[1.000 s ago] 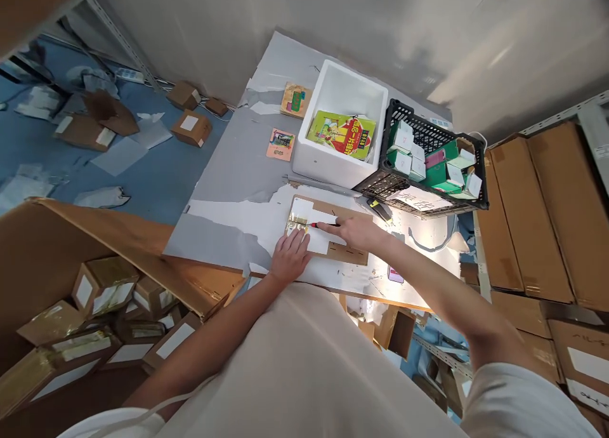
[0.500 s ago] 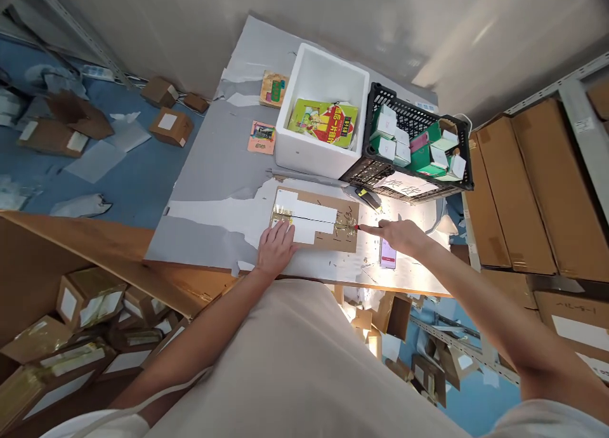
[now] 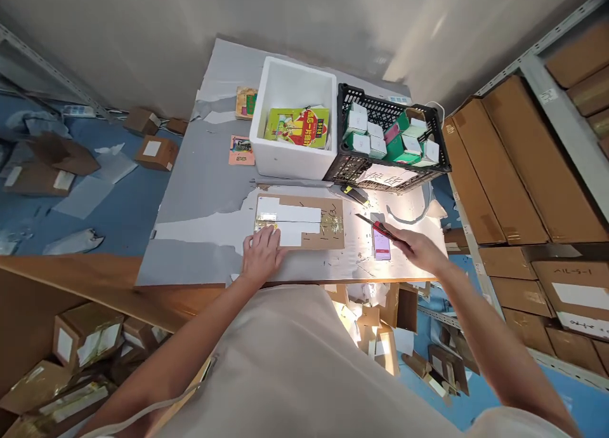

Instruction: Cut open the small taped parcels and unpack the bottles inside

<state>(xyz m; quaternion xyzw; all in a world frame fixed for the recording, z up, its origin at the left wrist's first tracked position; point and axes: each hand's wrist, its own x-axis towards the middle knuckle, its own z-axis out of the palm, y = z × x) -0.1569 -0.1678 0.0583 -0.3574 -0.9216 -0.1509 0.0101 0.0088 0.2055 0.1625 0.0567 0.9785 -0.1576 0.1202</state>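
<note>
A flat cardboard box (image 3: 311, 239) with white labels, clear tape and handwriting lies on the table. A dark line runs lengthwise across its labels. On its left end rests my left hand (image 3: 261, 254), fingers laid over the near edge and label. My right hand (image 3: 421, 251) is closed around a red and black box cutter (image 3: 380, 227), its dark blade pointing left, apart from the box. Below the cutter lies a phone (image 3: 382, 247) with a lit, pinkish screen. Behind the box is a yellow and black tool (image 3: 355, 195) whose kind is unclear.
A white foam box (image 3: 295, 161) holding colourful books stands at the back. Beside it is a black plastic crate (image 3: 343, 166) of green and white cartons. Two booklets lie left of the foam box. Shelving with large cartons (image 3: 514, 165) rises on the right.
My right hand has drawn the box cutter away from the cardboard box, to the right and over the phone. My left hand remains on the box. The camera view has shifted.
</note>
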